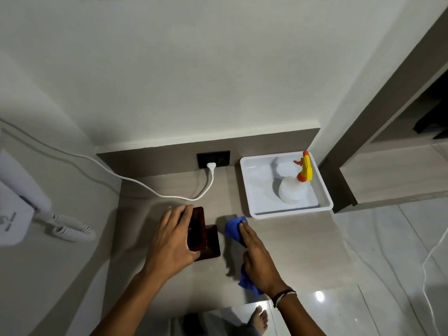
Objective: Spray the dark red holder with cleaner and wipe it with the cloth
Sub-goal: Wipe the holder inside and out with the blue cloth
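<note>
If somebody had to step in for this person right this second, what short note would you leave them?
Left hand: gripping the dark red holder on the counter, steadying it.
Right hand: closed on the blue cloth, which sits just right of the holder; whether it touches the holder I cannot tell.
Spray bottle: standing in the white tray at the back right, not in either hand.
Done: I cannot tell from this view whether the holder has been sprayed.
Left: spray it if it is dry, then wipe it with the cloth.
</note>
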Tool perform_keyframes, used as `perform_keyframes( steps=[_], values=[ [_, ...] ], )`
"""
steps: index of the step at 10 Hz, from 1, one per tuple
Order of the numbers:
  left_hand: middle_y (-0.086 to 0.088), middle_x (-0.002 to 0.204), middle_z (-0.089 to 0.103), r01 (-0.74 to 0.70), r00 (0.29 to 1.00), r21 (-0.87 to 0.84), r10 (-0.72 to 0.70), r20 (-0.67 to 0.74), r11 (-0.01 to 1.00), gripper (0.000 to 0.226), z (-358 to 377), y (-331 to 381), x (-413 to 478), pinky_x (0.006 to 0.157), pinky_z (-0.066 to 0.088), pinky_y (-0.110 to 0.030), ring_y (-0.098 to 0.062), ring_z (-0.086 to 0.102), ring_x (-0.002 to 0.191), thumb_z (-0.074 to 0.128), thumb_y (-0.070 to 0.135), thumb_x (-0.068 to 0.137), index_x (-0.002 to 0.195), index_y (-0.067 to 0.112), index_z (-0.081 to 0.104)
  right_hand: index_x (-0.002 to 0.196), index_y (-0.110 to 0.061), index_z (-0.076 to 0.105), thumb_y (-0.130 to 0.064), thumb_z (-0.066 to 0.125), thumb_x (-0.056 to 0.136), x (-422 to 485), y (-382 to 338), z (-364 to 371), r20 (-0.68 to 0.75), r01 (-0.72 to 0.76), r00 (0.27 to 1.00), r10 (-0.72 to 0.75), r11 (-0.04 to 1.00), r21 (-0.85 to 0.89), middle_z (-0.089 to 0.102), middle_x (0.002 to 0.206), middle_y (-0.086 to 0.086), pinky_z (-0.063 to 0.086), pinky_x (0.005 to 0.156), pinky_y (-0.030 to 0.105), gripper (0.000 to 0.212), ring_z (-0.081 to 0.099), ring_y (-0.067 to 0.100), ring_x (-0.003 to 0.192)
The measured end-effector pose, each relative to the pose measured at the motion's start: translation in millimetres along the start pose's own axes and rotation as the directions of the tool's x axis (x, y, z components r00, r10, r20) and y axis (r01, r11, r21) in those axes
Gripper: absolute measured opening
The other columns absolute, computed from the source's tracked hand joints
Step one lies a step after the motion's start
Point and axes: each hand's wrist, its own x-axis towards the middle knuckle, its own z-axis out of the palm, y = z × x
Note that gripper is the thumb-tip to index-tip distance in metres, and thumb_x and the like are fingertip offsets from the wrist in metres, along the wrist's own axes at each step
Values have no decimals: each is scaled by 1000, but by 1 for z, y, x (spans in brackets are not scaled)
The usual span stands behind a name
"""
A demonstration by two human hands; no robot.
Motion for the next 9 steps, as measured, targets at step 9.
perform_keyframes(
  steps=[9],
  values=[
    [-15, 177, 13, -104, 974, 178, 136, -180, 978, 92, 36, 27, 11, 129, 24, -54, -26, 9, 164, 32, 71, 105, 167, 5, 16, 167, 6, -5, -27, 35, 114, 174, 51, -65, 119, -17, 986, 115, 785, -620, -10, 177, 30, 4, 138, 46, 74, -6, 44, 167]
  ],
)
